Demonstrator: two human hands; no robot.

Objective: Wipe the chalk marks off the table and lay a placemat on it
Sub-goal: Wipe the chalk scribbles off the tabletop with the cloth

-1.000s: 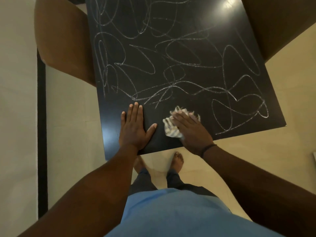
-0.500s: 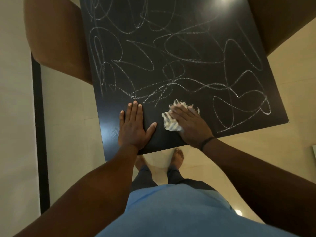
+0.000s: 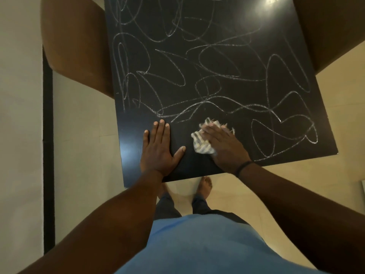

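Pressing cloth point(image 3: 201, 142) flat under open right hand point(image 3: 225, 144); chalk marks point(image 3: 207, 80) spread ahead and rightward; left hand point(image 3: 159, 150) open, bracing table point(image 3: 134, 123)

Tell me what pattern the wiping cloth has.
Pale stripes, white and grey, on the cloth under the right hand; head view.

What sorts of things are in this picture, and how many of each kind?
Tables: 1, the black table covered in chalk marks
Brown chairs: 2, left chair, right chair
Cloths: 1, the striped cloth
Hands: 2, left hand flat on the table, right hand pressing the cloth
Total: 6
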